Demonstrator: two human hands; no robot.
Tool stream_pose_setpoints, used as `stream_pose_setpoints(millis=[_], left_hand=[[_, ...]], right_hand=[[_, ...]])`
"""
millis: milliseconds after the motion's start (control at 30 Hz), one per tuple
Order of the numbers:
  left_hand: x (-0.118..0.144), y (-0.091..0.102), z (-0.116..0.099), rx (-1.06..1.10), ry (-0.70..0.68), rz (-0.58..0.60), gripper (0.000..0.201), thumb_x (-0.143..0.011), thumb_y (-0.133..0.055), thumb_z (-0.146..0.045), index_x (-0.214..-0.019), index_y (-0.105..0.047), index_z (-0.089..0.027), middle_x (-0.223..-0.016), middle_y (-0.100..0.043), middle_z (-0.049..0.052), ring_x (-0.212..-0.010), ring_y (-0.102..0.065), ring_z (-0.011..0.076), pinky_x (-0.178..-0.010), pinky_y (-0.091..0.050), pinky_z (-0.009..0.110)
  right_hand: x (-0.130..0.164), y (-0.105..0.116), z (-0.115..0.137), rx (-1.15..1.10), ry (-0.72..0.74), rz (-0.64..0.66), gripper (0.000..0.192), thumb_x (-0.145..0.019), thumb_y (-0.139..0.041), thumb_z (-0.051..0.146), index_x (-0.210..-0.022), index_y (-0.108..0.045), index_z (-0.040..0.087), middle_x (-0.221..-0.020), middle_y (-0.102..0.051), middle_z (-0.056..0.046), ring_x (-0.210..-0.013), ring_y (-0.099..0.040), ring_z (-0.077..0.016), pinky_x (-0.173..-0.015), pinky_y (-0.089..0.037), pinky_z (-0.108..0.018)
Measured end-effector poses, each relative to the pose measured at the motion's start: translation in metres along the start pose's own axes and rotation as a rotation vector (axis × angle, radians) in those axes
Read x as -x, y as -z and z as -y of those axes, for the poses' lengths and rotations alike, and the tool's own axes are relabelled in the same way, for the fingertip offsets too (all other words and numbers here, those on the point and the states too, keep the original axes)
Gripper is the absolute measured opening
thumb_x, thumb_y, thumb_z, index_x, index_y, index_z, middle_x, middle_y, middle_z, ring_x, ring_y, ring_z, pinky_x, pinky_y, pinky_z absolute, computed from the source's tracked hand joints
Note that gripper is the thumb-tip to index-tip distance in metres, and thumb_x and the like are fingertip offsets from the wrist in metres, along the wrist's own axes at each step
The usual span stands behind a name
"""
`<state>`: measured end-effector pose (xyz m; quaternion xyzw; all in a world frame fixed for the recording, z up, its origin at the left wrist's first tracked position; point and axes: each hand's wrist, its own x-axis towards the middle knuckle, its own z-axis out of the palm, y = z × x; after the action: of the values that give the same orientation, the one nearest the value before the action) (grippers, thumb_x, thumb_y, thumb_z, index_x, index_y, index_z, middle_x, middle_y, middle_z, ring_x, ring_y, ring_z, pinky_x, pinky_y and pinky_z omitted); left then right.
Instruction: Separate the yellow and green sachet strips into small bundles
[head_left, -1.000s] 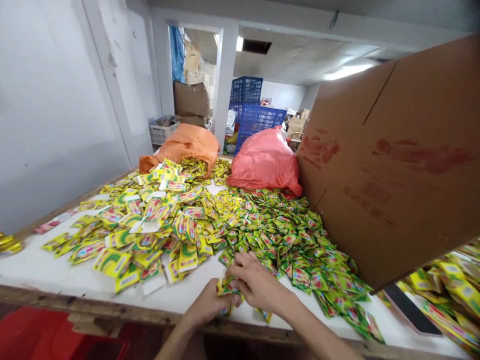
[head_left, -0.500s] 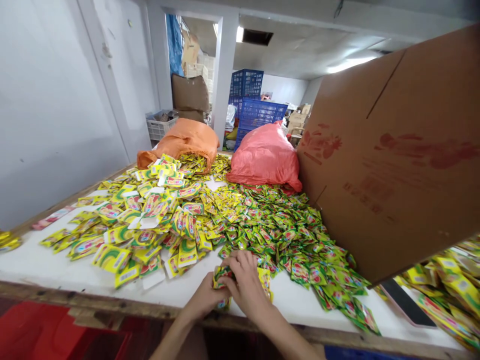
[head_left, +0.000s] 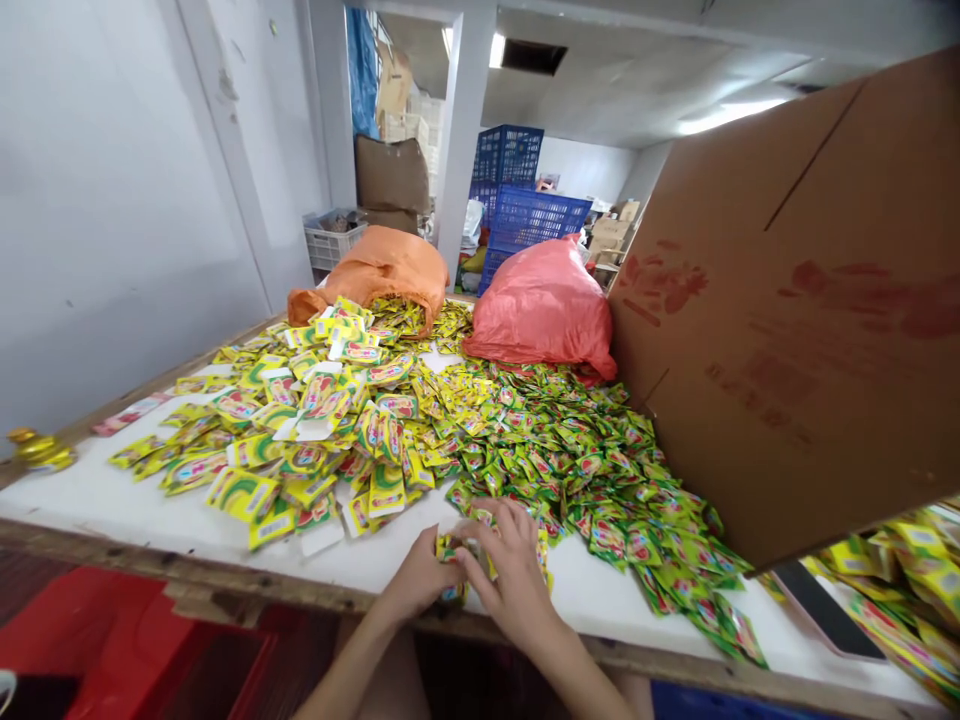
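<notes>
Hands (head_left: pixel 480 575) pinch upright sachet stack (head_left: pixel 459 556) together.

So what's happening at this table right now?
A person stands at the near edge of a white table with both hands together on a small bunch of sachets: the left hand grips it from the side, the right hand lies over it. Behind them spreads a heap of green sachets, with larger yellow packets to the left. An orange sack, a pink sack and a big cardboard box stand around the heap.
</notes>
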<state>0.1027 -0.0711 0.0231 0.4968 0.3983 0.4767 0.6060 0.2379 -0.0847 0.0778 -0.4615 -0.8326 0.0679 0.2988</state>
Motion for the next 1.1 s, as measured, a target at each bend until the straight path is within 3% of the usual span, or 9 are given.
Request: stream_pose_setpoints(millis=[133,267,367,467,567,667,733,900,1100], left_hand=[[0.006,0.001,-0.002,-0.066,-0.055,-0.06,0.051,-0.058,-0.063,-0.009,-0.107,-0.048,-0.017,-0.09,-0.063,0.003,-0.079,-0.059,0.0167,-0.075,-0.046,0.028],[0.023,0.008,-0.001,-0.152,-0.122,-0.171,0.053,-0.071,-0.057,-0.016,-0.117,-0.031,-0.023,-0.098,-0.06,0.004,-0.086,-0.06,0.0165,-0.079,-0.045,0.03],[0.032,0.014,-0.002,-0.22,-0.137,-0.132,0.028,-0.076,-0.054,-0.023,-0.103,-0.046,-0.021,-0.096,-0.06,0.004,-0.087,-0.059,0.0179,-0.077,-0.046,0.029],[0.032,0.016,-0.007,-0.307,-0.155,-0.049,0.01,-0.077,-0.054,-0.025,-0.083,-0.057,-0.017,-0.077,-0.06,0.002,-0.075,-0.058,0.017,-0.07,-0.046,0.026],[0.029,0.015,-0.011,-0.362,-0.203,-0.076,0.012,-0.079,-0.052,-0.026,-0.08,-0.061,-0.017,-0.084,-0.062,0.005,-0.085,-0.058,0.0194,-0.079,-0.045,0.029],[0.028,0.014,-0.011,-0.281,-0.251,-0.156,0.022,-0.081,-0.051,-0.025,-0.101,-0.056,-0.02,-0.102,-0.061,0.008,-0.101,-0.055,0.0207,-0.089,-0.042,0.034],[0.029,0.014,-0.01,-0.247,-0.261,-0.172,0.026,-0.081,-0.05,-0.024,-0.107,-0.054,-0.02,-0.103,-0.062,0.008,-0.099,-0.057,0.0201,-0.088,-0.044,0.034],[0.035,0.017,-0.015,-0.405,-0.342,-0.124,0.014,-0.078,-0.054,-0.022,-0.088,-0.064,-0.019,-0.1,-0.065,0.008,-0.099,-0.058,0.0206,-0.089,-0.044,0.034],[0.034,0.014,-0.017,-0.436,-0.345,-0.198,0.013,-0.078,-0.055,-0.023,-0.085,-0.065,-0.019,-0.092,-0.067,0.007,-0.091,-0.06,0.0193,-0.085,-0.046,0.033]], right_hand=[[0.001,-0.003,-0.004,-0.035,0.01,0.035,0.006,-0.077,-0.058,0.029,-0.079,-0.062,0.025,-0.113,-0.052,-0.005,-0.107,-0.041,-0.0267,-0.088,-0.034,-0.045],[0.018,-0.017,-0.018,-0.264,-0.142,-0.035,0.02,-0.082,-0.051,0.026,-0.102,-0.054,0.023,-0.1,-0.058,-0.006,-0.096,-0.051,-0.0208,-0.083,-0.041,-0.036],[0.029,-0.03,-0.022,-0.451,-0.218,-0.089,0.021,-0.084,-0.047,0.026,-0.103,-0.052,0.02,-0.095,-0.06,-0.006,-0.091,-0.056,-0.018,-0.08,-0.045,-0.029],[0.029,-0.034,-0.017,-0.483,-0.183,-0.045,0.017,-0.085,-0.046,0.027,-0.093,-0.059,0.02,-0.091,-0.062,-0.005,-0.09,-0.057,-0.0185,-0.08,-0.045,-0.029],[0.023,-0.032,-0.014,-0.467,-0.144,-0.025,0.019,-0.085,-0.046,0.027,-0.085,-0.064,0.021,-0.087,-0.063,-0.004,-0.093,-0.056,-0.0196,-0.083,-0.044,-0.031],[0.02,-0.033,-0.014,-0.486,-0.203,-0.141,0.021,-0.085,-0.047,0.027,-0.1,-0.06,0.021,-0.096,-0.063,-0.005,-0.092,-0.057,-0.0188,-0.081,-0.046,-0.03],[0.021,-0.034,-0.016,-0.504,-0.214,-0.185,0.025,-0.085,-0.047,0.026,-0.107,-0.057,0.022,-0.099,-0.062,-0.006,-0.089,-0.058,-0.0178,-0.079,-0.047,-0.029],[0.025,-0.031,-0.018,-0.478,-0.058,-0.077,0.018,-0.083,-0.051,0.023,-0.097,-0.064,0.024,-0.098,-0.063,-0.006,-0.096,-0.057,-0.0189,-0.084,-0.046,-0.032],[0.026,-0.028,-0.011,-0.443,-0.102,-0.129,0.019,-0.084,-0.049,0.023,-0.096,-0.063,0.022,-0.094,-0.065,-0.005,-0.09,-0.06,-0.018,-0.08,-0.048,-0.03]])
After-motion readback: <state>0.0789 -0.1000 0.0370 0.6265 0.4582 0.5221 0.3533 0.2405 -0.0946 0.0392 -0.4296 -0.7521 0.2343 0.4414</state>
